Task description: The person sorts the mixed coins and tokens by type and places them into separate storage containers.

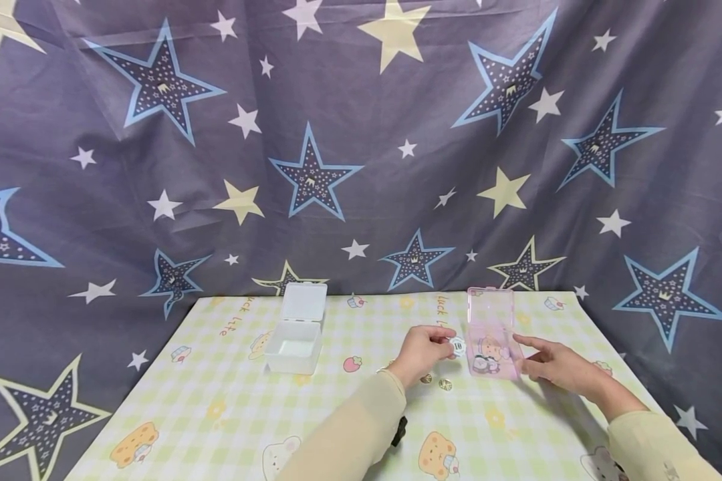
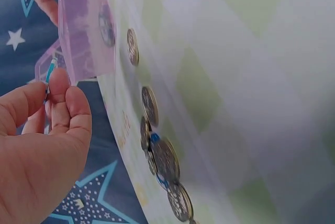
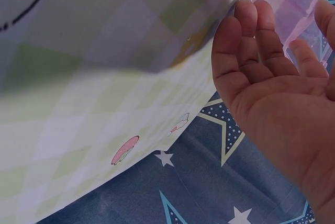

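My left hand (image 1: 421, 351) pinches a round white poker chip (image 1: 457, 346) marked 10, at the left side of a clear pink plastic box (image 2: 78, 30). In the left wrist view the chip (image 2: 51, 71) appears edge-on with a blue rim, between thumb and fingertips. The pink box's lid (image 1: 490, 306) stands raised at the back, and a few dark and white round pieces (image 1: 486, 364) lie inside. My right hand (image 1: 558, 366) is at the box's right side, its fingers extended with the tips at the wall. Several gold-coloured coins (image 1: 445, 385) lie on the table near my left hand.
A white plastic box (image 1: 293, 363) with its lid raised stands on the left part of the table. A checked, cartoon-printed cloth (image 1: 247, 414) covers the table. Behind its far edge hangs a dark curtain (image 1: 361, 120) with stars.
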A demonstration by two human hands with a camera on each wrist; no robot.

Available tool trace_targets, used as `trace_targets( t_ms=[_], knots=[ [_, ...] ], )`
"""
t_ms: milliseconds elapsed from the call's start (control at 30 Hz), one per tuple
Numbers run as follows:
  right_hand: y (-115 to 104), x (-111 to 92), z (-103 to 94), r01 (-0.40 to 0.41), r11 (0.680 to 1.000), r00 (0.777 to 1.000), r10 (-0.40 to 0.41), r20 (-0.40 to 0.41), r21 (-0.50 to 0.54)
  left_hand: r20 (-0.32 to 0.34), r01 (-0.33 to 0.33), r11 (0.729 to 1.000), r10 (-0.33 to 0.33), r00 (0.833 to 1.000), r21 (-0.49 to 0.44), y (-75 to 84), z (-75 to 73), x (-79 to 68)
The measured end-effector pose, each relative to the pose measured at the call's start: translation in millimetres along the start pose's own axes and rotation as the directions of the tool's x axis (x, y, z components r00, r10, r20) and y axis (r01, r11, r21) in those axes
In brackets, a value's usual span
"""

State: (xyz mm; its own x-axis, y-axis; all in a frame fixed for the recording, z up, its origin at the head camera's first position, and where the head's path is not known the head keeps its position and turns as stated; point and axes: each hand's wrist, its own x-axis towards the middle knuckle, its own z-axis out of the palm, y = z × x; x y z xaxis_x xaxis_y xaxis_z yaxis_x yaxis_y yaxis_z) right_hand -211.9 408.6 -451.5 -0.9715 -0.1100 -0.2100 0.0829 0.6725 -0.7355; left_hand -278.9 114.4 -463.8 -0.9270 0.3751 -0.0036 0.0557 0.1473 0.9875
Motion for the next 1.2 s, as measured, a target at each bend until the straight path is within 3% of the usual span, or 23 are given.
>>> trace_targets(
  t_ms=[600, 833, 1033, 1200],
  knots=[
    [0, -3, 2.1, 0.04, 0.998, 0.999, -0.04, -0.009, 0.041, -0.047, 0.03, 0.998, -0.033, 0.998, -0.058, -4.7, 27.8, 3.4],
    [1, -2, 3.1, 0.037, 0.998, 0.999, -0.036, -0.011, 0.042, -0.054, 0.022, 0.999, -0.021, 0.998, 0.032, -4.2, 27.4, 1.1],
    [-2, -4, 3.1, 0.031, 0.999, 0.999, -0.03, -0.012, 0.034, -0.021, 0.051, 0.998, -0.052, 0.998, -0.043, -1.0, 25.2, 0.4],
    [-3, -6, 2.7, 0.017, 0.999, 1.0, -0.017, -0.011, 0.029, -0.04, 0.067, 0.995, -0.07, 0.997, -0.08, 3.4, 21.2, -0.1]
  ],
)
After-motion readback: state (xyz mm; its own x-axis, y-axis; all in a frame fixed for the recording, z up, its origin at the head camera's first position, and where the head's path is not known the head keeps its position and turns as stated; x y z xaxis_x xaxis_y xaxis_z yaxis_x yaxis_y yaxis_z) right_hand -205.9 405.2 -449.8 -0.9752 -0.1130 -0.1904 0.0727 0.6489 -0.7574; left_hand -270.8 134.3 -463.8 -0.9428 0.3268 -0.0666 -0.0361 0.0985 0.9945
